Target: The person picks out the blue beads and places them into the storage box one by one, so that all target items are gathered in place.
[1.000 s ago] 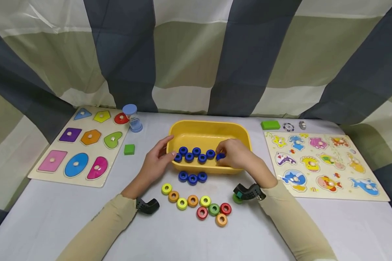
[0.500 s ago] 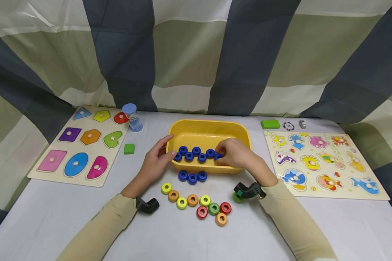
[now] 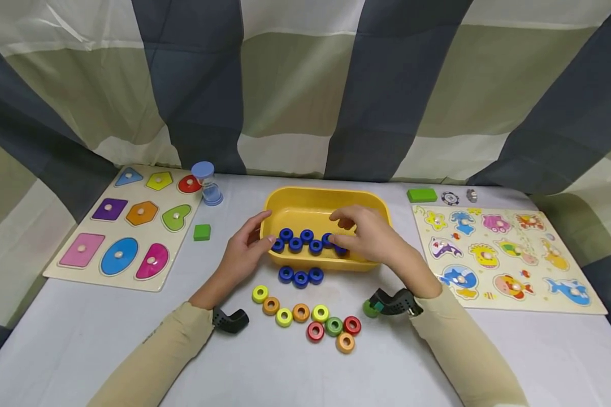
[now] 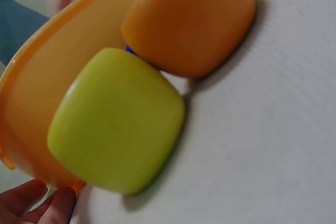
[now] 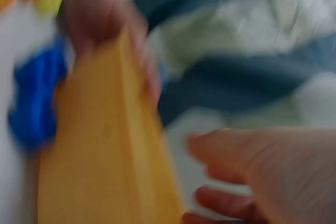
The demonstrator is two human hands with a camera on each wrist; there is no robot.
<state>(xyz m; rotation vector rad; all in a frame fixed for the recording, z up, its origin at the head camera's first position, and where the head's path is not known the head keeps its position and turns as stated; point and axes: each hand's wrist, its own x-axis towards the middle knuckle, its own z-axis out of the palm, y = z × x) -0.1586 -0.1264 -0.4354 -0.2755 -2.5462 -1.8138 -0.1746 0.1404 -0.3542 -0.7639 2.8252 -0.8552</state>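
Observation:
My left hand (image 3: 244,246) holds the left end of a yellow plastic tub (image 3: 325,195), with fingers along its outer wall and thumb at the near rim. Inside the tub, several blue ring beads (image 3: 295,245) lie in a zigzag row along the near side. Over the tub's right half is my right hand (image 3: 368,234), thumb and fingers spread apart around nothing. Below its thumb sits the rightmost blue bead (image 3: 340,250), partly hidden. In the right wrist view, the right hand (image 5: 262,174) is beside the tub wall (image 5: 94,145).
Three blue beads (image 3: 300,279) lie before the tub. Nearer are several yellow, orange, red and green beads (image 3: 333,326). A shape puzzle board (image 3: 127,226) and sand timer (image 3: 207,183) stand left, with a green block (image 3: 202,232). An animal puzzle board (image 3: 508,260) lies right.
My right hand has let go of the blue bead at the row's right end. It has lifted slightly with its fingers parted. The left hand has stayed on the tub.

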